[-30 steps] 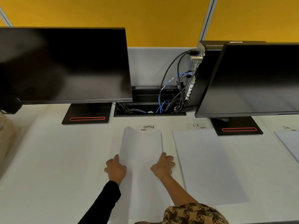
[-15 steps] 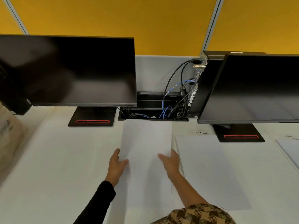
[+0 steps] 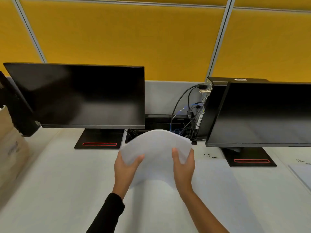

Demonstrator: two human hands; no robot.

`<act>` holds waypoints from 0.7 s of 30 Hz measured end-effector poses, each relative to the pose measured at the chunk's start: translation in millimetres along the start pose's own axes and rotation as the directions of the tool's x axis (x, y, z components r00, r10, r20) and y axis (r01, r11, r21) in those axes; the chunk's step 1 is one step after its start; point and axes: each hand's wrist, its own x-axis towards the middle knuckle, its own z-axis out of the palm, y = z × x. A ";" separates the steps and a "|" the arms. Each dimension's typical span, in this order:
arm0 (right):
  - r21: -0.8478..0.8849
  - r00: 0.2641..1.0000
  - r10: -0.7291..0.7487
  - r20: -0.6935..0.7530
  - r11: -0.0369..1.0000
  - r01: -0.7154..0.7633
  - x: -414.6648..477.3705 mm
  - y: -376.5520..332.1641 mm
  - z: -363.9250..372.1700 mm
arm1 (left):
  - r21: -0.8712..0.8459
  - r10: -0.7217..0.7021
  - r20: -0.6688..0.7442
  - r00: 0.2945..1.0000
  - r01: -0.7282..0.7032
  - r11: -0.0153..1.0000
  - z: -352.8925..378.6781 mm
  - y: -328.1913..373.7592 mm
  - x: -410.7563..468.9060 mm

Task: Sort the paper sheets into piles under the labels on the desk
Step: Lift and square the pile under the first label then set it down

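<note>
A white paper sheet (image 3: 156,148) is raised off the desk in the middle, its far edge bowed upward in front of the cable well. My left hand (image 3: 125,170) grips its left edge with the thumb on top. My right hand (image 3: 183,167) grips its right edge the same way. More white paper lies flat on the desk (image 3: 55,190) beneath the raised sheet. To the right, a handwritten "I.T" label (image 3: 209,155) sits above another flat pile (image 3: 218,185). A further label (image 3: 303,161) and pile (image 3: 303,175) sit at the far right edge. The "OFFICE" label is hidden behind the raised sheet.
Two dark monitors stand at the back, the left monitor (image 3: 80,96) and the right monitor (image 3: 262,115), each on a black base. Between them is a cable well with a small computer (image 3: 204,106) and blue and black cables. A cardboard box (image 3: 10,140) stands at the left edge.
Both hands have lifted the sheet from lying flat under the OFFICE label; its far edge now curls up and covers that label. The camera has tilted upward.
</note>
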 end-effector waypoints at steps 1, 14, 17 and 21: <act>-0.002 1.000 0.013 -0.005 1.000 -0.013 1.3 -0.4 -1.3 | 0.011 0.004 -0.023 1.000 -0.004 1.000 0.0 0.9 -0.1; 0.201 0.977 0.178 -0.116 0.968 -0.152 46.2 -26.1 17.8 | -0.096 0.014 -0.272 0.962 -0.042 0.995 21.0 37.1 29.6; 0.202 0.983 0.162 -0.090 0.969 -0.141 50.5 -22.2 16.1 | -0.052 -0.011 -0.237 0.971 -0.001 0.999 17.8 35.6 35.5; 0.137 0.984 0.172 0.051 0.975 -0.177 49.5 -10.7 13.9 | -0.073 0.043 -0.091 0.995 -0.049 0.996 8.4 34.0 37.0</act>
